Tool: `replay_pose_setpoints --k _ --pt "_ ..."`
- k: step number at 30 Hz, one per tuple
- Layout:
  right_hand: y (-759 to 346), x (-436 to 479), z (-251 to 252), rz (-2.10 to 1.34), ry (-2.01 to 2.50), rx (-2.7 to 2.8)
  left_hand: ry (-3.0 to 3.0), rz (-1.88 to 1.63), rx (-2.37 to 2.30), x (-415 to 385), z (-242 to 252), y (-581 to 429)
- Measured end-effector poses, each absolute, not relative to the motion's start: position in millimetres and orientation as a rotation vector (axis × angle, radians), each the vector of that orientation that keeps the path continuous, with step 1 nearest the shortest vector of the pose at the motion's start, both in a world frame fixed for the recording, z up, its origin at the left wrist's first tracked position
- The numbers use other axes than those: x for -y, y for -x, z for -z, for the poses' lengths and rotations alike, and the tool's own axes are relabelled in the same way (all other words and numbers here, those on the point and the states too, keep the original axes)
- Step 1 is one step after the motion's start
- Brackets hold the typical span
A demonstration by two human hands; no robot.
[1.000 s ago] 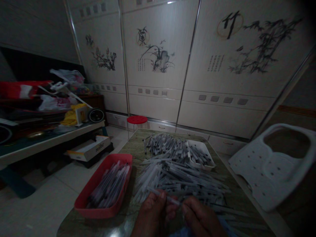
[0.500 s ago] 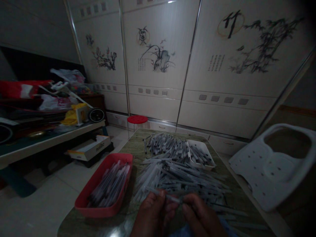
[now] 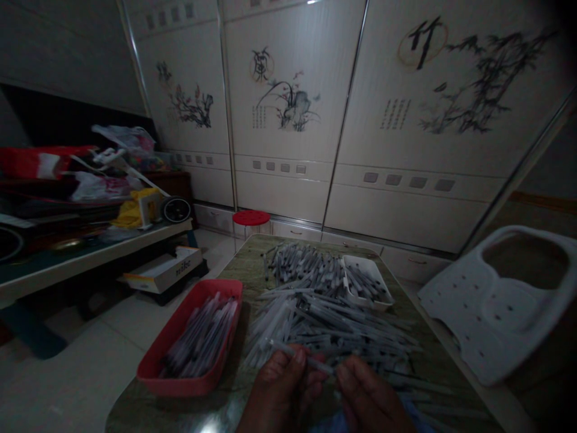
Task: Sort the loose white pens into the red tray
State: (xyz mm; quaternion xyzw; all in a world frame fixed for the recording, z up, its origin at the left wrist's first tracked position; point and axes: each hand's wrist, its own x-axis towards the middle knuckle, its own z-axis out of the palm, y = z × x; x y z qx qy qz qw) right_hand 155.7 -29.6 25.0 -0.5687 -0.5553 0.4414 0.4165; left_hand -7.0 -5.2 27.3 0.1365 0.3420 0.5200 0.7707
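Observation:
A slim pen with a clear barrel [image 3: 319,365] slants across in front of me, its left end reaching over the pile. My left hand [image 3: 285,382] is closed around the pen's middle, thumb on top. At the pen's right end, my right hand [image 3: 367,388] pinches with thumb and fingertips; whether it holds a small part there is hidden. Just beyond both hands spreads a large pile of similar clear pen barrels [image 3: 333,325], with more dark-tipped pieces [image 3: 297,261] heaped behind.
A red plastic tub [image 3: 146,367] holding many pens stands on the table [image 3: 252,243] at left. A white tray [image 3: 383,305] of pen parts sits at back right. Beyond are a red stool [image 3: 251,218], a white plastic chair [image 3: 487,300] and a cluttered bench [image 3: 135,243].
The right hand has moved slightly and its fingers have closed in at the pen's right end. The left hand keeps its hold, with the pen shifted only a little.

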Motion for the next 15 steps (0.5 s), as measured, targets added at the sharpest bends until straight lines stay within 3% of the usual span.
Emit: replay_pose_setpoints --k 4,10,15 --pt "-154.9 29.7 -30.2 -1.151 1.439 1.38 -0.295 -1.132 -0.784 4.6 -27.5 4.8" --pt "-156.6 30.7 -28.1 -0.918 1.49 1.558 -0.268 -1.144 -0.815 4.3 -24.4 3.1" --pt "-154.5 31.7 -26.8 -1.071 1.436 1.422 -0.335 -1.158 -0.8 5.5 -28.4 4.6"
